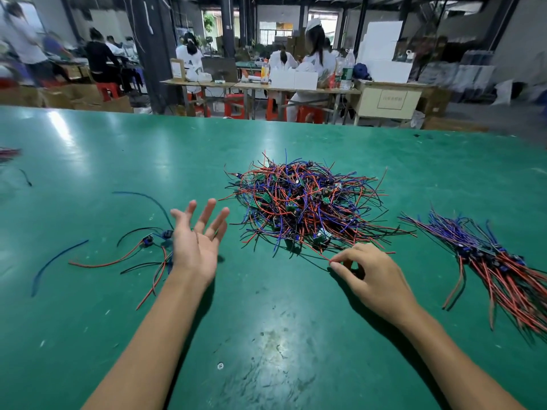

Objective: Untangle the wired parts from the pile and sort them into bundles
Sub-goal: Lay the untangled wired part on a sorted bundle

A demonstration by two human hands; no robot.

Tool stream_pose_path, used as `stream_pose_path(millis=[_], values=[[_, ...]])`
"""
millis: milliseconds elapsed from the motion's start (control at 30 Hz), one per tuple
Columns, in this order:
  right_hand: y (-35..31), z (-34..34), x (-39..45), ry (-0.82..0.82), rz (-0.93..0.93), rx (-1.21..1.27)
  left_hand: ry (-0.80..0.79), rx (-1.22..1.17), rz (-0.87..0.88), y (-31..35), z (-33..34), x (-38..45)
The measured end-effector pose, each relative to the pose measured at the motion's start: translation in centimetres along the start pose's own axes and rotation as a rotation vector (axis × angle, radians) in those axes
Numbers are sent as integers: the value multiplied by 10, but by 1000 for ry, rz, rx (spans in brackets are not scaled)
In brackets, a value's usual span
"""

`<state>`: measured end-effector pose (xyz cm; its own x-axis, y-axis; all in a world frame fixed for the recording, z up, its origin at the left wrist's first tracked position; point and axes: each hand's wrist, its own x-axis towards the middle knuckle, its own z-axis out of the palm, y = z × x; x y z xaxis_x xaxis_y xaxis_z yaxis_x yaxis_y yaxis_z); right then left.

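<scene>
Pinching one red wire at the pile's near edge.

My right hand (371, 275) pinches a red wire (321, 255) between thumb and forefinger, it seems; the wire runs up into the pile (299, 199) just beyond. My left hand (196, 241) hovers spread, palm up, holding nothing, loose parts (148, 241) beside it. A sorted bundle (497, 261) lies to my right.

hands (195, 247): bare, no gloves | forearms: bare, sleeveless | no jewellery

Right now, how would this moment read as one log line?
left hand open, empty | right hand pinching red wire at tangled red-and-blue wire pile | sorted wire bundle lies right
</scene>
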<state>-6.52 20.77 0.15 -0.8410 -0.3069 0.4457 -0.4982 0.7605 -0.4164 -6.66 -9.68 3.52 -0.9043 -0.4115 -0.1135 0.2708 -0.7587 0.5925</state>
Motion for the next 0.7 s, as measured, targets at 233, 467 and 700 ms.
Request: stream_pose_path(millis=[233,467,700], values=[[-3,-3,3,339,-42,108,-267,839,596,-19,10,-21],[-14,-9,0,463,0,313,-867,1572,784,-60,5,-40],[-17,-8,3,563,-5,230,-735,1227,594,-61,16,-51]])
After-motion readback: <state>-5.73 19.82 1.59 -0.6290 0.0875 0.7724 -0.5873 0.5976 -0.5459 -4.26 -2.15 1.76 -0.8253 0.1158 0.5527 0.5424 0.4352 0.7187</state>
